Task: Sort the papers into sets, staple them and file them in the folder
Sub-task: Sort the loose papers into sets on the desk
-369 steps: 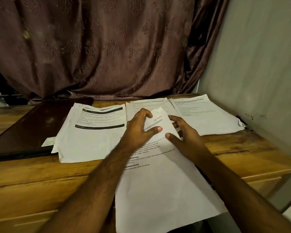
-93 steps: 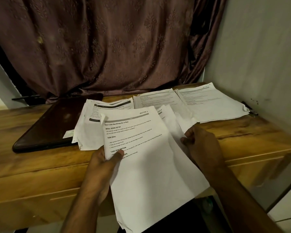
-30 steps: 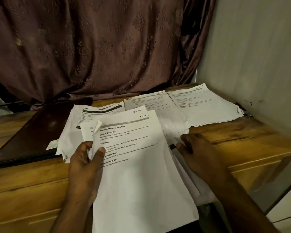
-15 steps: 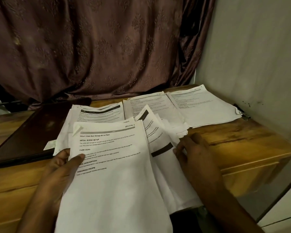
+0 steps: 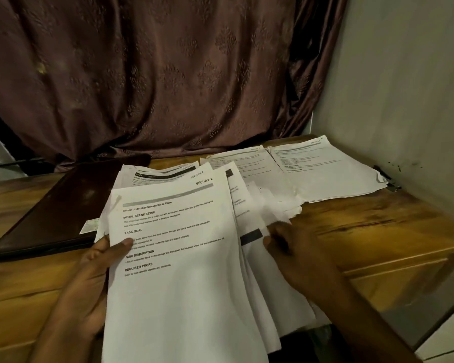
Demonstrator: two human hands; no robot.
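Observation:
My left hand (image 5: pixel 89 279) grips a set of white printed sheets (image 5: pixel 178 258) by its left edge, thumb on the top page headed "SECTION 1". My right hand (image 5: pixel 296 255) fingers the loose sheets (image 5: pixel 249 224) fanned out under and to the right of that set, some blurred by motion. Three more paper piles lie on the wooden desk (image 5: pixel 364 226): one behind the held set (image 5: pixel 157 174), a middle pile (image 5: pixel 249 161), and a right pile (image 5: pixel 325 169). A dark brown folder (image 5: pixel 53 205) lies flat at the left. A stapler (image 5: pixel 388 179) is partly visible by the wall.
A brown curtain (image 5: pixel 155 74) hangs behind the desk. A grey wall (image 5: pixel 404 100) closes off the right side. The desk's front edge and drawer fronts (image 5: pixel 378 279) run below my hands.
My left hand has raised the "SECTION 1" set closer and slightly right. My right hand keeps leafing through the fanned sheets, which now lie more hidden under the top page.

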